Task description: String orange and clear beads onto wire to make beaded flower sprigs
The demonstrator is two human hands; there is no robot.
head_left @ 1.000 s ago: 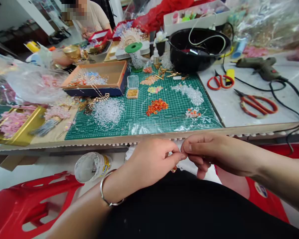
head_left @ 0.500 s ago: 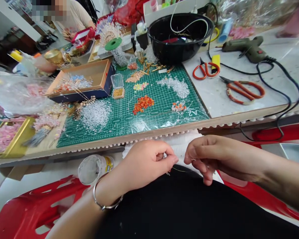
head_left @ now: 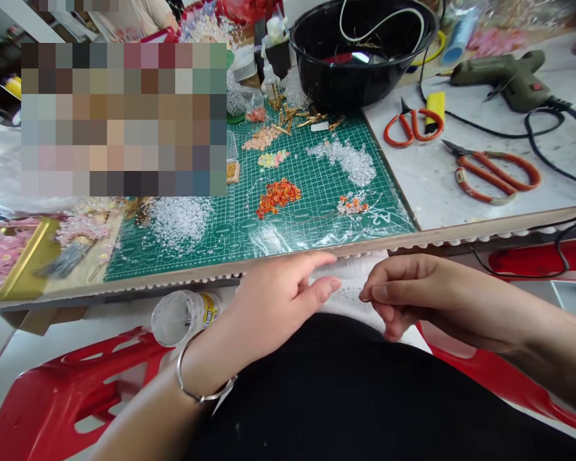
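Head view: your left hand (head_left: pixel 276 304) is spread apart; your right hand (head_left: pixel 425 293) is pinched together, contents unclear; orange pieces (head_left: pixel 279 197) lie separately, presumably against mixing.

Gap between hands (head_left: pixel 271 310), table edge (head_left: pixel 461 230) ahead, beads (head_left: pixel 278 197) beyond

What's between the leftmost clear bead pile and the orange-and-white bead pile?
In the head view, a heap of small orange-red beads on the green gridded cutting mat.
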